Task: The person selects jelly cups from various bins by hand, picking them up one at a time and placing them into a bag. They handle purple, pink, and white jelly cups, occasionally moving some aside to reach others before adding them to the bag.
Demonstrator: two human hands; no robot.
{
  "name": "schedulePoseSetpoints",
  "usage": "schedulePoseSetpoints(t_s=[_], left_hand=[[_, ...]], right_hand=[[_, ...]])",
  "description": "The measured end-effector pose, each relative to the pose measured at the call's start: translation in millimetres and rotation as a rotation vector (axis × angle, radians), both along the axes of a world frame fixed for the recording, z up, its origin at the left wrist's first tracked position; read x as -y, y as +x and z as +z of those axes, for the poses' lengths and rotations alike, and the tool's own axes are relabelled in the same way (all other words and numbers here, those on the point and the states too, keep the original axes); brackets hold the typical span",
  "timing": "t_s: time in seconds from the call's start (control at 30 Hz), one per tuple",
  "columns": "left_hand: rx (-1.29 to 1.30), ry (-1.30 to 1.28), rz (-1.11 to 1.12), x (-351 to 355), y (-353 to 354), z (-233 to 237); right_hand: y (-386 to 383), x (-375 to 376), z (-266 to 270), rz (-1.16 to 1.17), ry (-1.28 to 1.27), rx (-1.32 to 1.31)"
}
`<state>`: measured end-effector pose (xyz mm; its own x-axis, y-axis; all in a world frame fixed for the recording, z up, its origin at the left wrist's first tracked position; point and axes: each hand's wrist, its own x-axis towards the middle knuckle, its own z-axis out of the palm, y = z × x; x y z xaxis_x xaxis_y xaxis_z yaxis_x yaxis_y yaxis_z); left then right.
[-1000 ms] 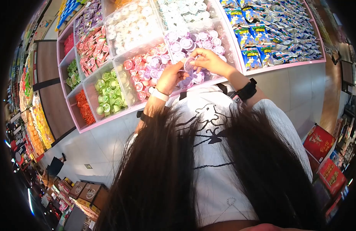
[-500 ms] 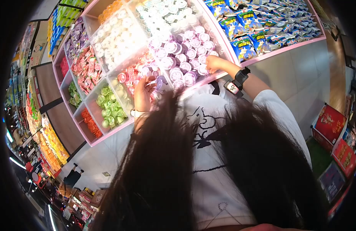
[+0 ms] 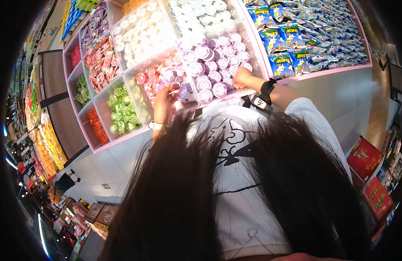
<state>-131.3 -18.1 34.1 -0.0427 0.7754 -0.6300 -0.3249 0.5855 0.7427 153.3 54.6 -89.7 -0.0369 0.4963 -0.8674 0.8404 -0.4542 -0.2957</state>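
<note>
My left hand [image 3: 164,104] is over the near edge of the compartment with red and pink cups [image 3: 154,80], its fingers curled beside a purple-lidded cup [image 3: 182,92]; whether they grip it is unclear. My right hand [image 3: 241,78] rests at the near right corner of the compartment of purple-lidded cups [image 3: 212,65], fingers bent down among the cups, their tips hidden. A watch-like device [image 3: 259,102] is on my right wrist, and a light band [image 3: 155,126] on my left.
Green cups [image 3: 122,111] and orange packets [image 3: 97,125] fill compartments at the left. White cups [image 3: 142,35] lie farther back. Blue snack packets [image 3: 312,37] are in a pink-edged bin at the right. Red boxes [image 3: 364,158] stand at the far right.
The view has shifted, so the bins appear slightly lower and farther right. My hands remain at the same compartments, with little visible change in their grasp.
</note>
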Motion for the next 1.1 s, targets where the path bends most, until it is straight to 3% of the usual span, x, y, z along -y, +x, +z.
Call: schedulePoseSetpoints(t_s=[0.17, 0.27, 0.37, 0.47, 0.57, 0.67, 0.73, 0.77, 0.87, 0.97, 1.1], left_hand=[[-0.144, -0.056, -0.009, -3.1, 5.0, 3.4], [-0.257, 0.054, -0.105, -1.8, 5.8, -2.4], [-0.297, 0.166, -0.217, -3.3, 17.8, -3.0], [-0.326, 0.148, -0.279, -6.1, 27.0, 2.0], [-0.387, 0.164, -0.367, -9.3, 29.1, 4.7], [-0.401, 0.134, -0.396, -11.8, 28.6, 5.4], [-0.39, 0.11, -0.394, -12.7, 29.4, 8.5], [-0.378, 0.1, -0.388, -12.4, 30.5, 11.9], [-0.371, 0.097, -0.39, -12.7, 28.5, 9.6], [-0.391, 0.137, -0.381, -11.8, 27.8, 3.5], [-0.432, 0.172, -0.386, -13.2, 26.6, -3.8]], right_hand=[[-2.8, 0.4, -13.1, 0.052, 0.066, 0.118], [8.1, 3.8, -66.7, 0.173, 0.276, 0.067], [3.2, 5.5, -22.3, -0.009, 0.158, 0.002], [4.9, 5.7, -32.4, -0.105, 0.084, -0.094], [-2.2, 2.2, 11.0, 0.02, 0.084, -0.019], [6.3, 2.8, -34.4, 0.037, 0.12, -0.145], [3.9, 6.1, -36.1, -0.036, 0.162, -0.346], [4.8, 9.0, -36.2, -0.18, 0.115, -0.327], [-8.8, 12.0, 20.2, -0.331, 0.033, -0.49], [-19.4, 9.5, 53.9, 0.056, 0.062, -0.186], [-25.7, 13.8, 53.6, 0.167, 0.172, -0.129]])
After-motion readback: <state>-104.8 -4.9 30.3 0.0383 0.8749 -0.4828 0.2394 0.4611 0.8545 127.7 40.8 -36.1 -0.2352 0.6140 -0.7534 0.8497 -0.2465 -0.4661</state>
